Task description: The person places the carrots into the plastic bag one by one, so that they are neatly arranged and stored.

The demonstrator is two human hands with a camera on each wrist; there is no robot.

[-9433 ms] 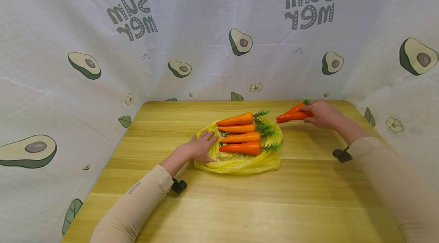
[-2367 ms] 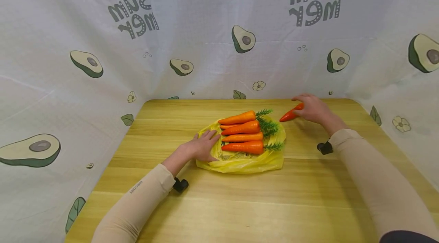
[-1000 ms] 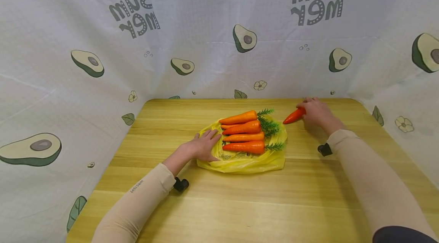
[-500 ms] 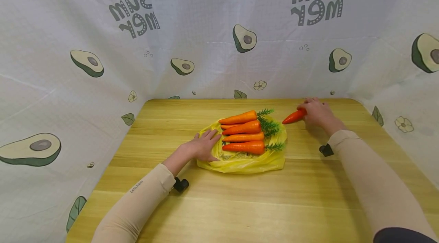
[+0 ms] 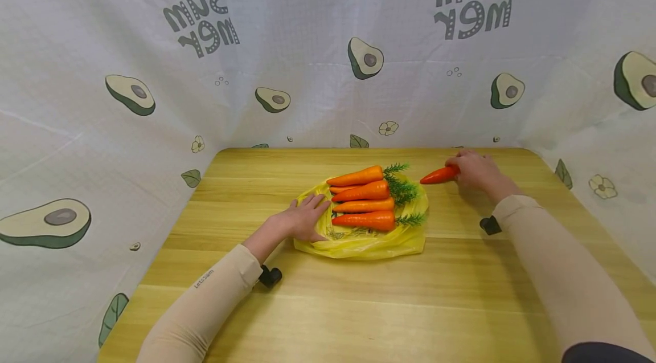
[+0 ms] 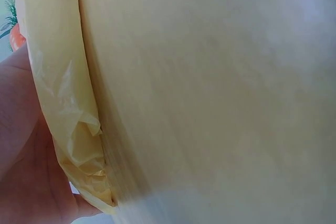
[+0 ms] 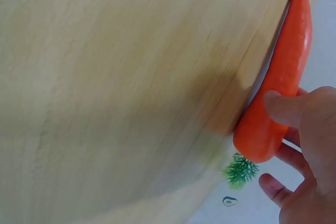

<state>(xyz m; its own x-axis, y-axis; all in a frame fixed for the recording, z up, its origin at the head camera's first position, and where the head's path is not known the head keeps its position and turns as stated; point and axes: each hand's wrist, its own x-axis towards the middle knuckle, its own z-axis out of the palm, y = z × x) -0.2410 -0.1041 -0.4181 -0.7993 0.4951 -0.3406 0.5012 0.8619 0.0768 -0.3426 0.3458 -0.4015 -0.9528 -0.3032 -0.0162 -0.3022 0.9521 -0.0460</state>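
Several orange carrots (image 5: 364, 205) with green leafy tops lie side by side on a yellow plastic bag (image 5: 359, 248); one rests partly on top of the others. My left hand (image 5: 306, 219) rests at the bag's left edge with fingers spread; in the left wrist view the bag's rolled rim (image 6: 65, 93) lies against the palm. To the right of the bag, my right hand (image 5: 474, 170) pinches a red-orange carrot (image 5: 438, 175) near its thick end, tip pointing left. In the right wrist view the thumb presses on this carrot (image 7: 281, 77), and its green top (image 7: 241, 170) shows below.
The wooden table (image 5: 359, 300) extends around the bag on all sides. A white cloth (image 5: 318, 38) printed with avocados hangs behind it and along both sides. A small black camera (image 5: 270, 276) is worn at the left wrist, another black camera (image 5: 490, 225) at the right.
Earlier my right hand held two carrots; one now lies on the pile on the bag. Most recently the held carrot has turned slightly flatter. My left hand has stayed at the bag's edge.
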